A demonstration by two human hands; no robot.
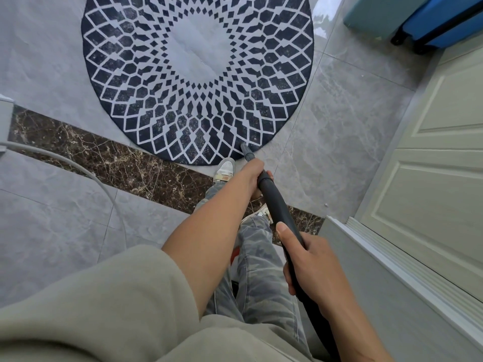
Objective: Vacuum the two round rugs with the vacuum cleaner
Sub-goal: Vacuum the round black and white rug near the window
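In view on the tiled floor (339, 113): one round rug (198, 74), one vacuum tube (277, 207), two grips, the left grip (252, 176) and the right grip (311, 265), two shoes, a front shoe (224, 169) and a rear shoe (263, 211), one grey hose (78, 165), one blue suitcase (444, 22), one panelled door (444, 152), one dark marble strip (104, 152).

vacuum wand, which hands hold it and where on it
Both hands hold the black vacuum wand: the left hand grips its front end just behind the grey nozzle, the right hand grips farther back along the tube.
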